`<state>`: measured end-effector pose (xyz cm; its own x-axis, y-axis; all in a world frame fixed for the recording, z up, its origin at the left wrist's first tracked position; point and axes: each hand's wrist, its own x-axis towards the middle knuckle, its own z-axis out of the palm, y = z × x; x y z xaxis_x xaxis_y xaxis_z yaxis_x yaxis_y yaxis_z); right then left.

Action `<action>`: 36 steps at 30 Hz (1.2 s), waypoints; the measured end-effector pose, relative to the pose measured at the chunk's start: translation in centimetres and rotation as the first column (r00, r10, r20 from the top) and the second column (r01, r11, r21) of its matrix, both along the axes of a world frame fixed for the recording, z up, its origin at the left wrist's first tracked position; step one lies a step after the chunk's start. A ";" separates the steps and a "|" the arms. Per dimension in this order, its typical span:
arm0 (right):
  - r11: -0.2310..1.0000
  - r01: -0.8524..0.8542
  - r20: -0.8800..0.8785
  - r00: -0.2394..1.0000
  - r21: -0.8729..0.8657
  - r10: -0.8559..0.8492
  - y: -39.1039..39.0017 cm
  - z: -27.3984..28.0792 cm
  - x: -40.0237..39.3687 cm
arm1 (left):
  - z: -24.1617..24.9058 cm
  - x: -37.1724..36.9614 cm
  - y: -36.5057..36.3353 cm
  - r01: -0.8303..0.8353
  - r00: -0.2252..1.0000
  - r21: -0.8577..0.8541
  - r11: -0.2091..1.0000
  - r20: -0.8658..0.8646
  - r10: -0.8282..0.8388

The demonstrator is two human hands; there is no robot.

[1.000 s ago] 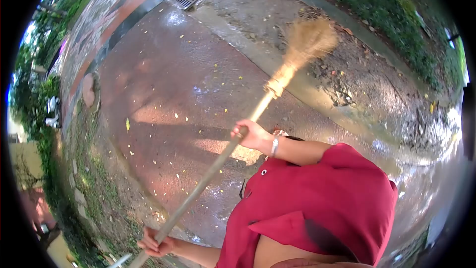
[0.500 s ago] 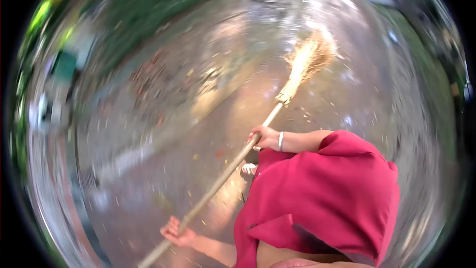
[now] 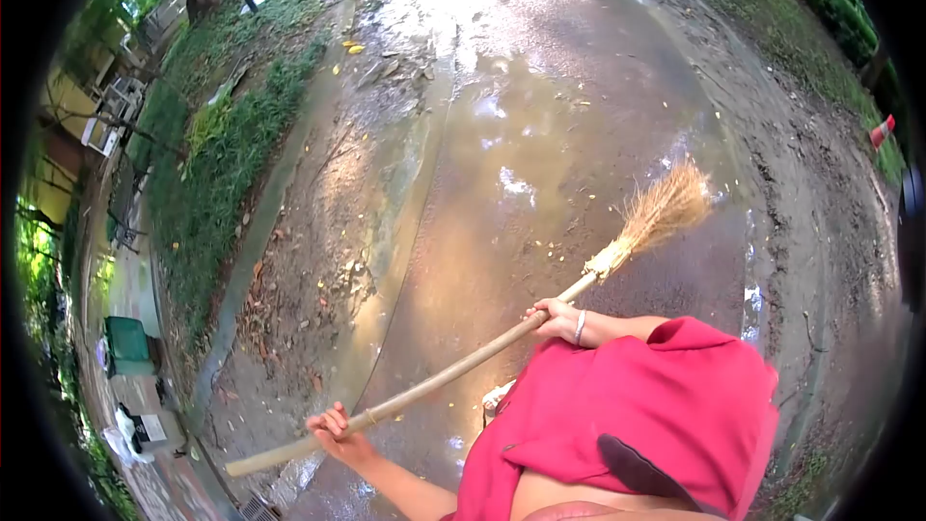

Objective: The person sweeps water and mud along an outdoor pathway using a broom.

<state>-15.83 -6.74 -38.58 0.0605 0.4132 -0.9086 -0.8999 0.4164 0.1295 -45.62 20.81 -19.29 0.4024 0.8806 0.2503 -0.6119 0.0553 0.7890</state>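
Observation:
A long-handled straw broom (image 3: 444, 374) lies slantwise across the view, its pale wooden handle running from lower left to upper right. My right hand (image 3: 555, 318), with a light bracelet at the wrist, grips the handle just below the bristles. Farther down, near the butt end, my left hand (image 3: 340, 436) has its fingers curled around the handle. The bristle head (image 3: 666, 207) fans out over the wet brown path (image 3: 540, 183), to the right of its middle. A red garment (image 3: 627, 415) covers my front, and part of a foot (image 3: 497, 397) shows beside it.
Mud and fallen leaves (image 3: 309, 299) lie along the path's left side, with a grass strip (image 3: 241, 135) beyond. A green bin (image 3: 128, 345) and a white bag (image 3: 130, 436) stand at far left. A drain grate (image 3: 258, 509) shows at bottom left; a red-and-white cone (image 3: 882, 131) stands at far right.
The broom has swung flatter, its bristles moving right and down in view and its butt end up and left. Both hands keep their grip. The view has turned and become sharper.

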 end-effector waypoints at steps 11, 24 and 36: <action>0.940 0.001 0.440 0.883 0.341 -0.161 -10.0 -3.1 14.8 | 11.8 34.4 -7.9 0.380 0.869 0.266 0.886 0.227 -0.440; 0.846 0.471 0.258 0.810 0.248 -0.527 -12.2 0.0 33.6 | 10.0 63.5 -11.9 0.724 0.678 0.025 0.689 0.156 -0.718; 0.647 0.750 0.157 0.628 0.136 -0.762 -6.6 4.0 51.6 | 9.6 88.0 -4.8 0.863 0.482 0.082 0.499 0.166 -0.860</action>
<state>35.80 -13.39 -34.63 0.5347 0.1918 -0.8230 -0.2797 0.9592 0.0418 42.42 16.01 -9.65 0.9151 0.1192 0.3851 -0.3683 0.6357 0.6784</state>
